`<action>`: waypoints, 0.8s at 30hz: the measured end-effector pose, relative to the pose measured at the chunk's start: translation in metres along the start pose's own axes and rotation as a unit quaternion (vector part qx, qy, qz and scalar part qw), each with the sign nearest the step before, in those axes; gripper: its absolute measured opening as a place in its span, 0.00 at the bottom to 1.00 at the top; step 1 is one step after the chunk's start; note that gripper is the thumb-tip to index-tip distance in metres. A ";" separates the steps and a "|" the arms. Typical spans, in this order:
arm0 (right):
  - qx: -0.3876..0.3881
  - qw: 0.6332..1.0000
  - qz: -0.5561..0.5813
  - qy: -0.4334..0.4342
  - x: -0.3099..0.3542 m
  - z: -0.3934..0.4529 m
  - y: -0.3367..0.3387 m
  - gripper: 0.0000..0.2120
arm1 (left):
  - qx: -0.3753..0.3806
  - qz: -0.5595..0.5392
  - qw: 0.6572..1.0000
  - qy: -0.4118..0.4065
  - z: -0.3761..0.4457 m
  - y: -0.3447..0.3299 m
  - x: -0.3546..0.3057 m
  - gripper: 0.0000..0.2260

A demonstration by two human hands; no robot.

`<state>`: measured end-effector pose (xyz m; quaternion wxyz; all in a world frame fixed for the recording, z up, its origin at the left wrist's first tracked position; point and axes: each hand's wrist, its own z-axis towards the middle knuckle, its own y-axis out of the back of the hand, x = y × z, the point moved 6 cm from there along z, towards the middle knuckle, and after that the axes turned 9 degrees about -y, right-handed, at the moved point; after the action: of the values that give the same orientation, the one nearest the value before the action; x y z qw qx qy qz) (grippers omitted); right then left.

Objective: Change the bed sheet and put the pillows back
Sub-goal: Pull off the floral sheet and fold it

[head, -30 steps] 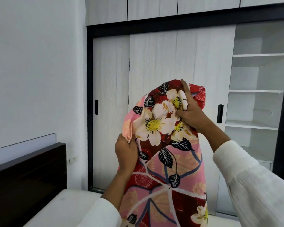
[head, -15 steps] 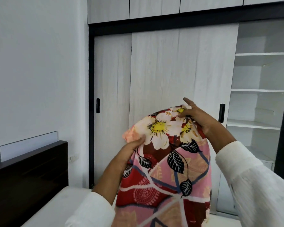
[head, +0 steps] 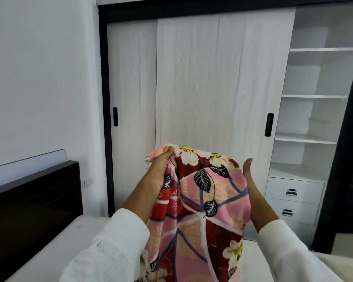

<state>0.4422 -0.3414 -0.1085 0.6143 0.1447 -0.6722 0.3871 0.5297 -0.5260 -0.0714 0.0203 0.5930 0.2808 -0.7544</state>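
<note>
A floral bed sheet, red and pink with white flowers and black leaves, is held up in the air in front of the person, above the bare mattress; its lower part hangs down out of view at the bottom edge of the frame. The left hand has its fingers curled over the top left edge of the cloth, bunching a fold there. The right hand stands flat and upright against the right side of the bundle, fingers straight and thumb up, pressing or steadying and not clasping anything.

The sheet looks thin, light and quite limp: it drapes into soft folds and will take no shape of its own, so it must be handled by its edges. My judgement is that the best hold is at a hem or corner, one in each hand, well apart, so the cloth can be shaken open over the mattress; a grip in the middle would only keep it bunched. The weave seems smooth, so a firm pinch is wiser than a loose one.

To the left, the dark wooden headboard runs along the mattress's left edge, against the white wall. Beyond stands a wardrobe with pale sliding doors, and at the right its open shelves above two drawers. No pillows are in view.
</note>
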 end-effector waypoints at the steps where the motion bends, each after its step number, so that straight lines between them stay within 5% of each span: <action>1: -0.032 0.999 -0.032 -0.022 0.000 -0.005 0.002 0.48 | -0.015 0.014 1.000 0.000 0.003 0.004 0.001 0.14; 4: -0.114 0.989 -0.091 -0.009 0.025 -0.001 0.003 0.35 | -0.014 0.056 0.998 -0.007 0.005 0.008 -0.005 0.13; 10: -0.160 0.979 -0.058 0.114 0.080 -0.004 -0.015 0.36 | 0.048 0.193 0.974 -0.108 0.014 0.000 -0.048 0.12; 12: -0.141 0.980 -0.101 0.094 0.070 -0.005 -0.023 0.36 | 0.071 0.280 0.954 -0.076 0.009 0.003 -0.046 0.23; 14: -0.136 0.980 -0.135 0.049 0.056 -0.001 -0.030 0.38 | 0.100 0.316 0.943 0.040 0.003 0.018 -0.023 0.32; 16: -0.138 0.984 -0.104 0.037 0.058 0.000 -0.034 0.39 | 0.111 0.257 0.953 0.114 -0.007 0.034 0.002 0.32; 20: -0.117 0.989 0.004 0.093 0.078 -0.002 -0.034 0.39 | 0.095 0.043 0.990 0.092 -0.012 0.050 0.039 0.29; 24: -0.106 0.990 -0.082 0.045 0.057 0.000 -0.035 0.47 | 0.118 -0.007 0.988 0.102 -0.023 0.043 0.064 0.31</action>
<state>0.4545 -0.3486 -0.0429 0.6856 0.1158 -0.6669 0.2680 0.5464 -0.5327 -0.1494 -0.0837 0.6629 0.1946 -0.7181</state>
